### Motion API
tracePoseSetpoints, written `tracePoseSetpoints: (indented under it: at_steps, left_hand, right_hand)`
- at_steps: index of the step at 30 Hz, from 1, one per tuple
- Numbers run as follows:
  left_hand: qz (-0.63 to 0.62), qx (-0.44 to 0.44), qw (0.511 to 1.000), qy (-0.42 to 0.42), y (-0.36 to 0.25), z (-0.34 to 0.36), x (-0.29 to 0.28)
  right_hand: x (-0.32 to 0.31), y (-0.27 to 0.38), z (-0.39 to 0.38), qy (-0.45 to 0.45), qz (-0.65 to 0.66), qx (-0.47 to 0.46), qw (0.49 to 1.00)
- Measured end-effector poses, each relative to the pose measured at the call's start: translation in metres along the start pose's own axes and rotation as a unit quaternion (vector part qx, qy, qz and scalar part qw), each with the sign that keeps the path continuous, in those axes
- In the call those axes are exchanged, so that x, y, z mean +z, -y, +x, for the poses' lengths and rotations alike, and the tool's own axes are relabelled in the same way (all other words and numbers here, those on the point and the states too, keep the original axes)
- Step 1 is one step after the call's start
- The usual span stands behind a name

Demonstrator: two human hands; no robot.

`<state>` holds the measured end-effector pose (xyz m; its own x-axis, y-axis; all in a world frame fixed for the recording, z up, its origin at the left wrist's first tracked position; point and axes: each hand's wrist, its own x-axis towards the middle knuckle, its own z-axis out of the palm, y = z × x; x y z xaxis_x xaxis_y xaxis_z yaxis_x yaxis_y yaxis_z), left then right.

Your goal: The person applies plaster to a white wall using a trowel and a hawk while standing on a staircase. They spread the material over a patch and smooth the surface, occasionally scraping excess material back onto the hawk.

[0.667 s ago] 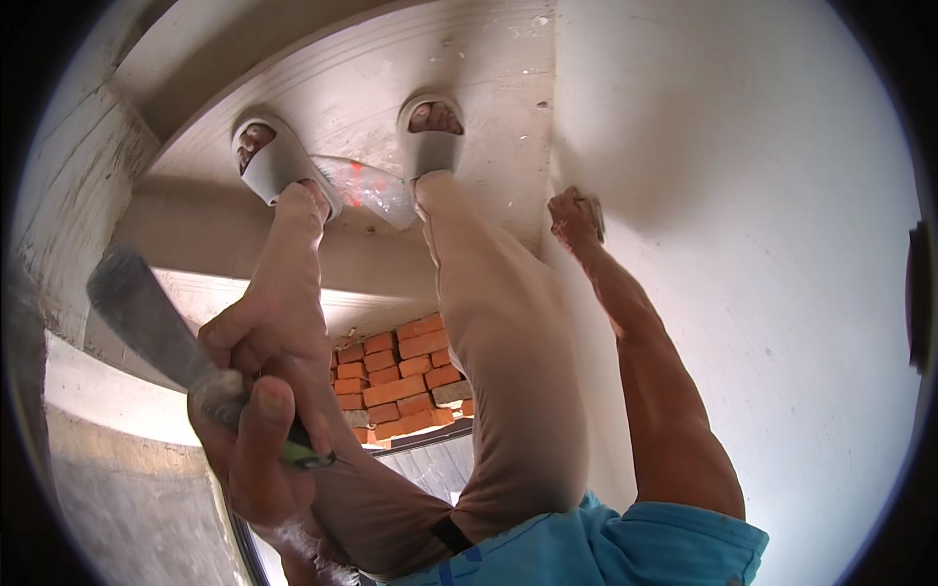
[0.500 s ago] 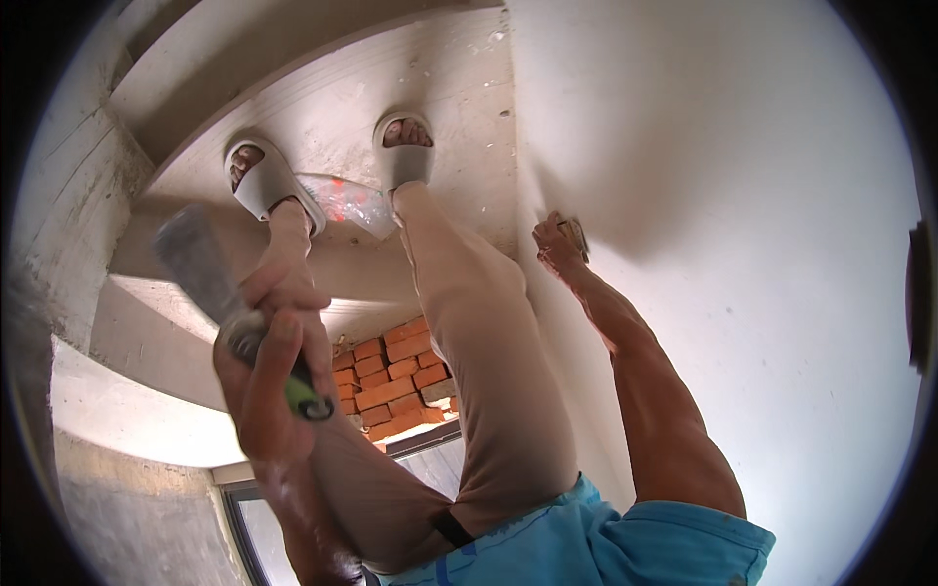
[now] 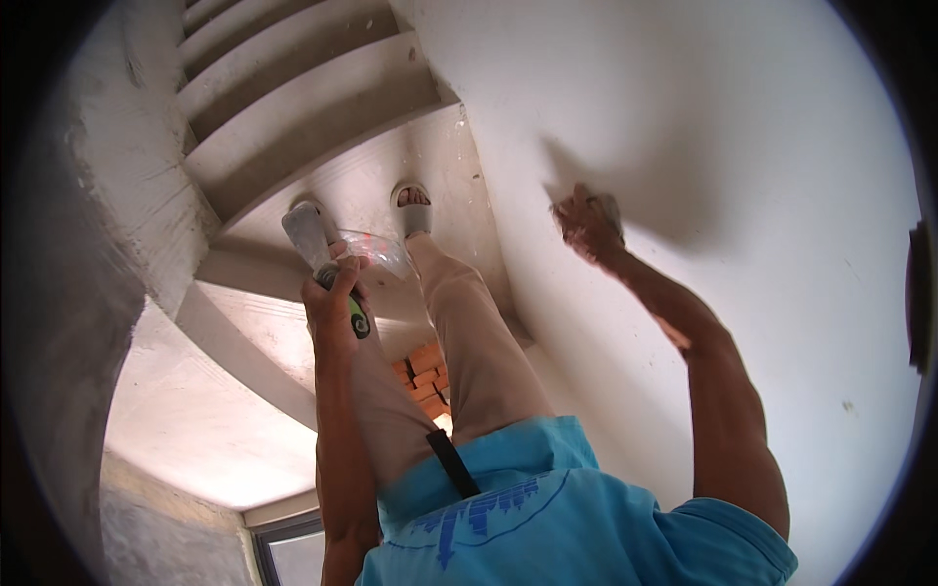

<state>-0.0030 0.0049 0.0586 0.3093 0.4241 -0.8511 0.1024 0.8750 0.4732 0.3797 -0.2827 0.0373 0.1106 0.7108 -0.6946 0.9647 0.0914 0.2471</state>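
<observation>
One elbow [image 3: 721, 359] bent, right hand [image 3: 584, 229] clamped on a pad [image 3: 611, 210] by the wall [image 3: 801, 254], left hand [image 3: 338, 293] gripping a scraper [image 3: 309, 237]

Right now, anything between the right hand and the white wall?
Only the small object the right hand holds, on its wall side; nothing else visible. Whether it touches the white wall, I can't tell.

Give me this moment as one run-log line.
left hand: grips scraper | right hand: at wall, holding small object, kind unclear | step: clear plastic beside right slipper
</observation>
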Motion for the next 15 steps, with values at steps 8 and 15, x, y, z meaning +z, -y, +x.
tracePoseSetpoints:
  at_steps: [8,15]
  left_hand:
    - [0.058,0.062,0.996,-0.013,-0.066,-0.018,-0.045]
    - [0.115,0.061,0.986,-0.099,-0.066,-0.051,-0.111]
  right_hand:
    - [-0.164,-0.067,0.09,-0.15,-0.254,0.061,0.954]
    - [-0.12,0.019,-0.091,0.178,-0.27,-0.224,0.919]
